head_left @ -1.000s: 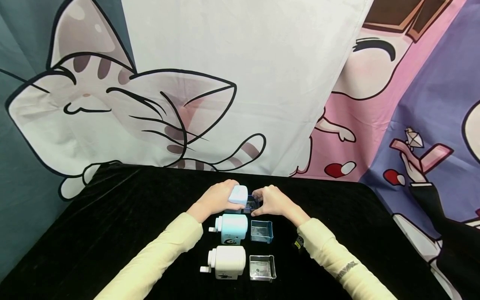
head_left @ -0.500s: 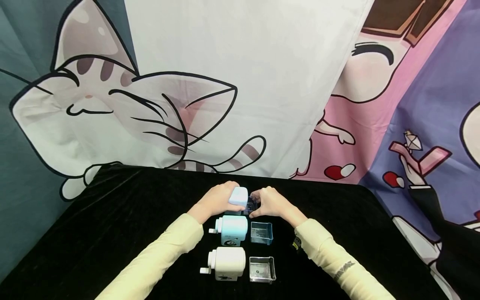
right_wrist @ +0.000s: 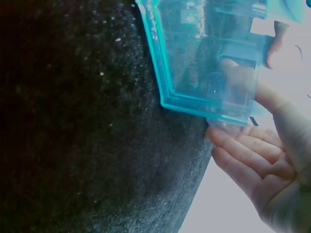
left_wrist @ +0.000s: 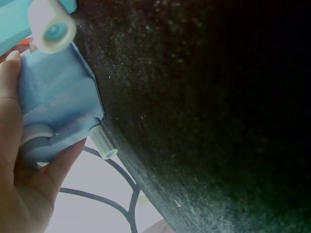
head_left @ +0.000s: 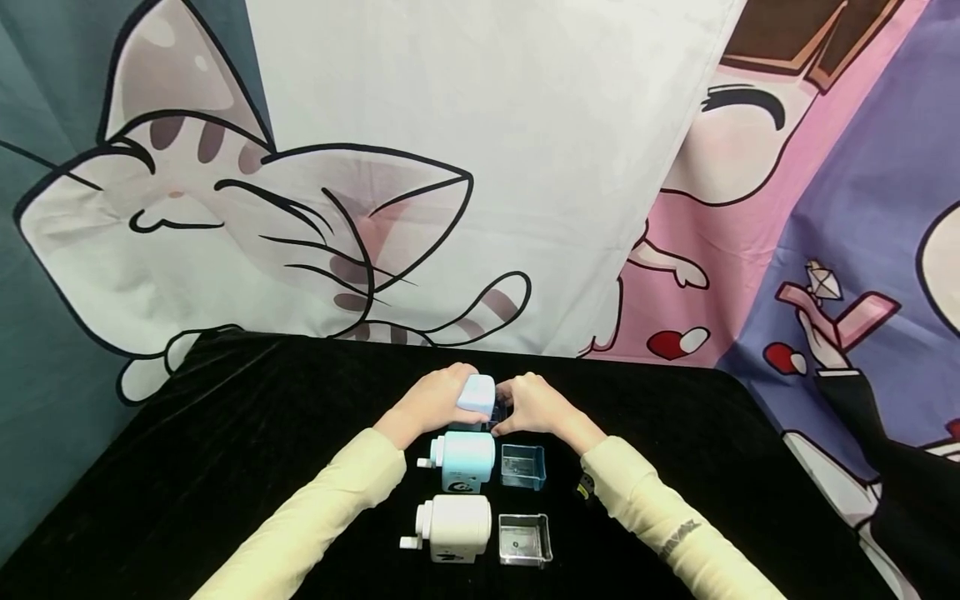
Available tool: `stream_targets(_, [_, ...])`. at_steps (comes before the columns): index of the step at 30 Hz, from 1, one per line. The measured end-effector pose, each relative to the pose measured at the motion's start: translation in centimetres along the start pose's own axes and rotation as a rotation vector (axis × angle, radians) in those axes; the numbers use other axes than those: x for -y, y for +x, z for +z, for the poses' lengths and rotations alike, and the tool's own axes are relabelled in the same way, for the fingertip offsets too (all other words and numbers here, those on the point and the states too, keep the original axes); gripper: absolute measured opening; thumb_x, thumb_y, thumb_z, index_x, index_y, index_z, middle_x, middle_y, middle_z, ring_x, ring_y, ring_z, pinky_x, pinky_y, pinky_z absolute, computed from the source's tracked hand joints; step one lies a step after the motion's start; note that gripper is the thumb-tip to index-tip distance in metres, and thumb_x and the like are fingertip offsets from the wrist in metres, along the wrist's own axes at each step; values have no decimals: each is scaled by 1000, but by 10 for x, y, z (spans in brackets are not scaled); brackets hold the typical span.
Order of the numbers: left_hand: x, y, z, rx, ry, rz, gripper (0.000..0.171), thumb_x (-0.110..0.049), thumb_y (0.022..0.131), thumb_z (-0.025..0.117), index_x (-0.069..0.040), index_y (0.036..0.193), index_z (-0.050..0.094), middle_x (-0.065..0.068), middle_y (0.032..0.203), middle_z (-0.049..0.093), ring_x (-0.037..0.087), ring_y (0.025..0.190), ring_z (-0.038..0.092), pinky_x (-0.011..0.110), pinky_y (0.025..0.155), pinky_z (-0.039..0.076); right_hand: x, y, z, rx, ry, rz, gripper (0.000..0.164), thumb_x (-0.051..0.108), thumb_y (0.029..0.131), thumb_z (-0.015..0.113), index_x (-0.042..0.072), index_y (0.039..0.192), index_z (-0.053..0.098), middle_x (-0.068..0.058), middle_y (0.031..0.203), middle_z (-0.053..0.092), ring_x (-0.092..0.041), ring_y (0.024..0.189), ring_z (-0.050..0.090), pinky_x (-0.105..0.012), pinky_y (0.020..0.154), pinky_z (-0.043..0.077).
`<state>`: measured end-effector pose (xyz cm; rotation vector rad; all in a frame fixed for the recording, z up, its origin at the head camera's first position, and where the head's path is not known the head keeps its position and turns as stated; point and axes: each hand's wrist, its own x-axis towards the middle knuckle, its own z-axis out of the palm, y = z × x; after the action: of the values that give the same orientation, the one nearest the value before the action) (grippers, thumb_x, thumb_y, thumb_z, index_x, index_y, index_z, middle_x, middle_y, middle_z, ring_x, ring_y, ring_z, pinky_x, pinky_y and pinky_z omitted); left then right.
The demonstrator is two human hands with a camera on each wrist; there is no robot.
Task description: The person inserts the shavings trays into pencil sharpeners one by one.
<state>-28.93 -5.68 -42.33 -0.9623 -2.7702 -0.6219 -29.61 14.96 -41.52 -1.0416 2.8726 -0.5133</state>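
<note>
At the back of the row, a pale blue crank pencil sharpener [head_left: 477,395] stands on black cloth. My left hand [head_left: 427,402] grips it from the left, thumb in front and fingers behind; its small handle [left_wrist: 103,143] shows in the left wrist view. My right hand [head_left: 542,405] pinches a clear bluish drawer [head_left: 499,410] at the sharpener's right side. How far the drawer sits inside is hidden by the fingers. In the right wrist view, a turquoise see-through drawer [right_wrist: 204,73] stands in front of the right thumb.
A light blue sharpener [head_left: 467,453] stands just in front, its drawer [head_left: 523,467] apart on its right. Nearer still is a cream sharpener [head_left: 454,527] with a clear drawer [head_left: 524,537] beside it. A printed cat curtain [head_left: 360,208] hangs behind the black table cloth [head_left: 300,467].
My right hand has moved left with the drawer, narrowing the gap to the pale blue sharpener. The left hand keeps its grip in place.
</note>
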Motion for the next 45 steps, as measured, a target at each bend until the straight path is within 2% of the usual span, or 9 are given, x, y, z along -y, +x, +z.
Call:
stream_targets(22, [-1, 0, -1, -12, 13, 18, 67, -52, 72, 69, -7, 117, 48, 6, 104, 56, 15, 80, 53, 31, 72, 48, 3, 4, -2, 1, -19, 6, 45, 38, 61, 80, 11, 94, 67, 3, 87, 69, -5, 76, 61, -21, 65, 50])
stream_targets(33, [1, 0, 0, -21, 19, 19, 67, -52, 72, 69, -7, 117, 48, 6, 105, 56, 15, 80, 53, 31, 72, 48, 6, 7, -2, 3, -46, -6, 40, 38, 60, 80, 12, 88, 66, 5, 78, 67, -2, 69, 57, -19, 59, 47])
stream_targets(45, [0, -1, 0, -17, -8, 15, 67, -52, 72, 70, -7, 117, 49, 6, 106, 56, 15, 81, 53, 31, 73, 48, 8, 5, -2, 13, -26, 21, 46, 37, 61, 80, 9, 94, 66, 1, 86, 69, -5, 76, 60, -21, 65, 50])
